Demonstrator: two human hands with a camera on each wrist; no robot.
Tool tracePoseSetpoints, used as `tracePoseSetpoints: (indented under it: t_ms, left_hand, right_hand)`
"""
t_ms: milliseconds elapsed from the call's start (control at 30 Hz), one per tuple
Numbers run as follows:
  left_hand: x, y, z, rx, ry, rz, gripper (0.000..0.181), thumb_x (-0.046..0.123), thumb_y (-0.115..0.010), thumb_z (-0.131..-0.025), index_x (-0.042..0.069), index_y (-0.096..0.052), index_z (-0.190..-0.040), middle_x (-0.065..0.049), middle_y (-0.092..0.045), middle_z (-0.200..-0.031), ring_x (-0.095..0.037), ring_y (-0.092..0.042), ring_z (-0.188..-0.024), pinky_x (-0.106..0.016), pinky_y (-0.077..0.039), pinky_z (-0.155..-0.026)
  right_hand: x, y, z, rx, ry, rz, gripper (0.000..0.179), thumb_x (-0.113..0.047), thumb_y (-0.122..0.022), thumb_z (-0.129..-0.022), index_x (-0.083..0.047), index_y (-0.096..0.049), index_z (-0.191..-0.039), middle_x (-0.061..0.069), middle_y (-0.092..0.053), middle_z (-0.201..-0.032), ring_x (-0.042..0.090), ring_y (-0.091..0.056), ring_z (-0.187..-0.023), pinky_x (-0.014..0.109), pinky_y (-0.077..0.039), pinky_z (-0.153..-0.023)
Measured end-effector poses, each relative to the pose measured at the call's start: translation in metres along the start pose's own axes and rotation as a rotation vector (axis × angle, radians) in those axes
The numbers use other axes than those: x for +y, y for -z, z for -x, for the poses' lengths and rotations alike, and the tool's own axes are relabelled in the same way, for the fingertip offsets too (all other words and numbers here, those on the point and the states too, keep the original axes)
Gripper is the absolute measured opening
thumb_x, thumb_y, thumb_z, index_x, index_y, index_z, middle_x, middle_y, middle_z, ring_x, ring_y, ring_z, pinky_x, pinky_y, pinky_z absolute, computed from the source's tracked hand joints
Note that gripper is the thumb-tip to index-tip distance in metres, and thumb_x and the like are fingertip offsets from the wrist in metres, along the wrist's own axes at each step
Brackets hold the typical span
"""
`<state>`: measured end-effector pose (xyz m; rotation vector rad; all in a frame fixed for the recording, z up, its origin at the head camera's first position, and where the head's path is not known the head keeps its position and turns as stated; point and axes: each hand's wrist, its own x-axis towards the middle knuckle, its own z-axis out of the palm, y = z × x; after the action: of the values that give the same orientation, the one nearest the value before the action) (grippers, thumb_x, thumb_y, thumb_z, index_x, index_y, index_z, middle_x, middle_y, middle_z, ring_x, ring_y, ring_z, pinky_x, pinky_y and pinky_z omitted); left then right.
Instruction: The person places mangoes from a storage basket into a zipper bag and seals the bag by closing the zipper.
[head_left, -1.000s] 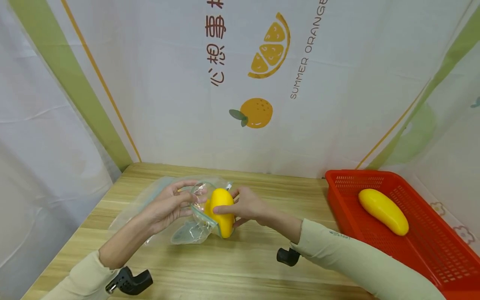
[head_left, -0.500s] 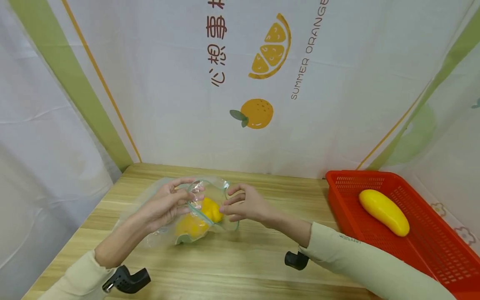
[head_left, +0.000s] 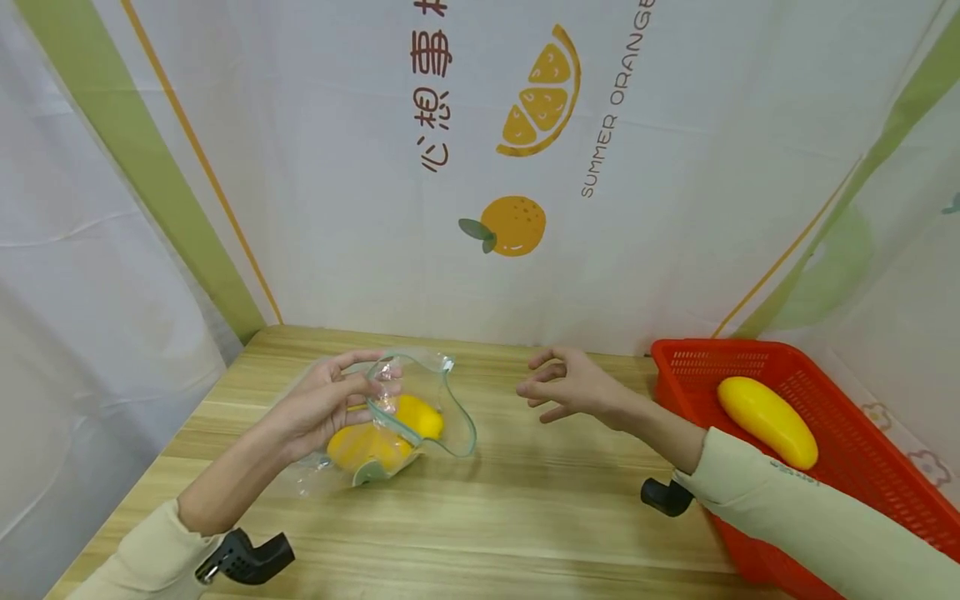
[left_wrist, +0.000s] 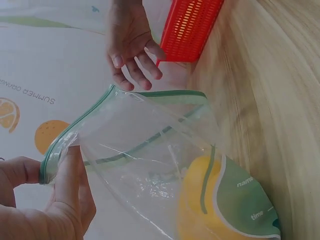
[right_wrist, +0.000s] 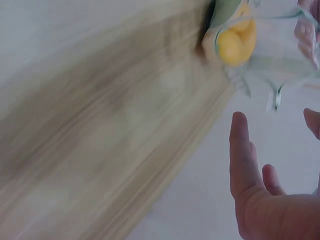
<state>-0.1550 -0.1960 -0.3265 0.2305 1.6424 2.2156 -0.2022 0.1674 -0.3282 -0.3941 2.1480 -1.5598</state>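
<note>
My left hand (head_left: pixel 322 408) pinches the mouth of a clear zip bag (head_left: pixel 423 375) with a green-edged opening. Two yellow mango-like fruits (head_left: pixel 367 447) lie inside the bag, on the wooden table. In the left wrist view, the thumb and fingers hold one side of the bag's rim (left_wrist: pixel 82 115), and a green label with "name" and "time" shows on its side. My right hand (head_left: pixel 573 385) is in the air between the bag and the red basket, fingers loosely bent and holding nothing. The right wrist view shows that hand (right_wrist: pixel 270 205) apart from the bag.
A red plastic basket (head_left: pixel 678 417) stands on the right, with one long yellow fruit (head_left: pixel 765 421) in it. White curtains (head_left: pixel 360 233) with orange prints hang behind the wooden table (head_left: pixel 480 533) and along both sides.
My right hand put a yellow fruit into the bag, let go of it and moved right toward the basket. My left hand still holds the bag's rim, shifted slightly left.
</note>
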Motion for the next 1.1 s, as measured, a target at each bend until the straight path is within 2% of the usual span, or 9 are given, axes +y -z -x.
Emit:
tracePoseSetpoints:
  t_ms: [200,433,667,933,1100]
  left_hand:
    - [-0.001,-0.001,0.000,-0.011,-0.006,-0.006,0.067,-0.009,-0.052,-0.098,-0.009,-0.017,-0.155,-0.021,-0.057,-0.137,-0.025,-0.064,-0.117,-0.037,-0.054,-0.094]
    - [-0.002,-0.002,-0.001,-0.023,0.001,-0.013,0.069,-0.008,-0.052,-0.098,-0.008,-0.015,-0.155,-0.022,-0.055,-0.139,-0.025,-0.063,-0.119,-0.038,-0.054,-0.095]
    - [-0.002,-0.003,-0.002,-0.022,0.013,-0.005,0.069,-0.007,-0.051,-0.098,-0.007,-0.013,-0.157,-0.019,-0.057,-0.136,-0.024,-0.064,-0.117,-0.035,-0.055,-0.093]
    - [-0.006,-0.003,-0.004,-0.020,0.012,-0.013,0.069,-0.008,-0.050,-0.097,-0.007,-0.014,-0.156,-0.018,-0.058,-0.135,-0.025,-0.064,-0.117,-0.035,-0.057,-0.091]
    - [-0.010,-0.002,-0.007,-0.004,0.024,-0.065,0.068,-0.006,-0.053,-0.097,-0.005,-0.018,-0.155,-0.015,-0.060,-0.134,-0.025,-0.063,-0.118,-0.028,-0.060,-0.083]
  right_hand:
    - [0.008,0.027,0.014,-0.003,-0.045,0.054,0.064,-0.025,-0.078,-0.093,0.003,-0.041,-0.137,0.022,-0.059,-0.125,0.034,-0.065,-0.106,0.052,-0.061,-0.083]
    - [0.015,0.050,0.028,0.020,-0.092,0.111,0.069,-0.029,-0.079,-0.092,0.001,-0.041,-0.141,0.022,-0.057,-0.130,0.033,-0.063,-0.110,0.051,-0.061,-0.083]
    - [0.013,0.074,0.044,0.013,-0.055,0.215,0.071,-0.030,-0.078,-0.093,0.001,-0.041,-0.146,0.025,-0.051,-0.139,0.033,-0.063,-0.114,0.052,-0.060,-0.084]
    - [0.013,0.109,0.064,0.078,-0.056,0.317,0.068,-0.031,-0.075,-0.095,-0.001,-0.043,-0.146,0.024,-0.053,-0.137,0.033,-0.062,-0.115,0.049,-0.060,-0.085]
    - [0.015,0.133,0.077,0.113,-0.043,0.311,0.065,-0.027,-0.072,-0.098,0.004,-0.040,-0.145,0.027,-0.050,-0.140,0.036,-0.063,-0.114,0.048,-0.060,-0.086]
